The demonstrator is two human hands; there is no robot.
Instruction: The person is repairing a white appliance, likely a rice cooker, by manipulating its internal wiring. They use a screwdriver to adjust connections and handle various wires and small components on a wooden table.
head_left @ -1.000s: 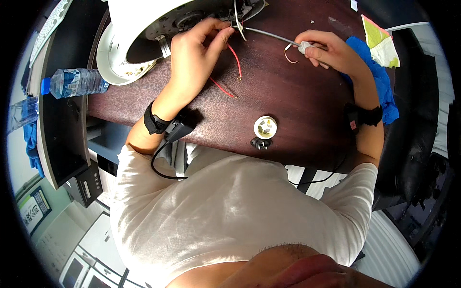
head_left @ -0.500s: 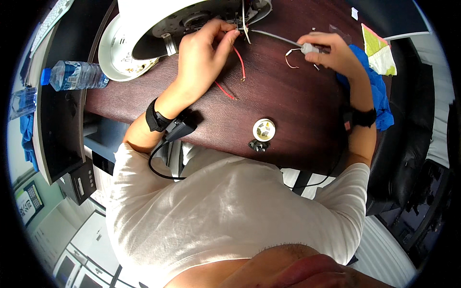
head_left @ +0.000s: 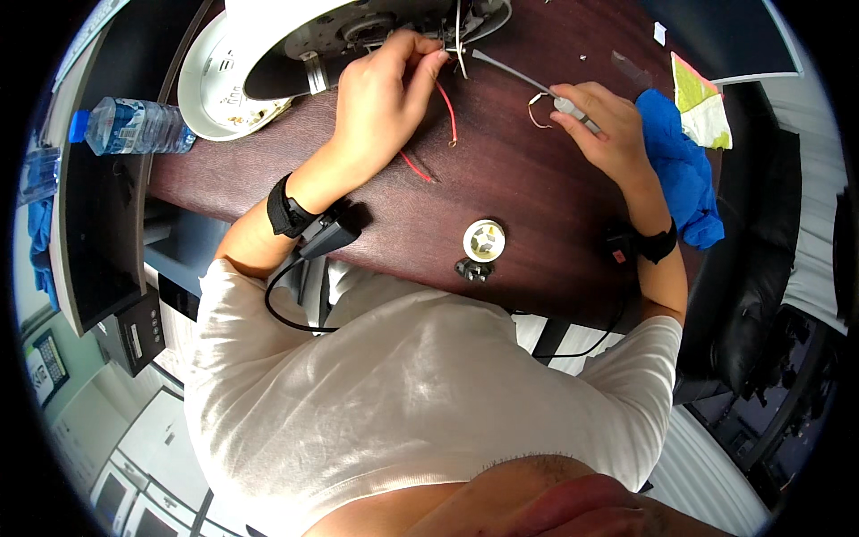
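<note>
A white, rounded appliance housing lies at the top edge with its dark inside turned toward me. My left hand reaches into its opening, thumb and forefinger pinched beside a small terminal; what they hold is hidden. Red wires hang from under that hand onto the table. In my right hand is a screwdriver, its grey shaft pointing left and its pale handle inside my fingers. The tip ends just right of the pinched fingertips, close to a white wire. A thin wire with a white sleeve lies below the shaft.
A white round cover with small parts in it and a water bottle are at the left. A small round white part sits near the front edge beside a black piece. Blue cloth lies by my right forearm.
My right hand has come slightly nearer to me and its fingers have shifted around the screwdriver handle. The left hand keeps its pinch in the housing. The whole view has shifted a little.
</note>
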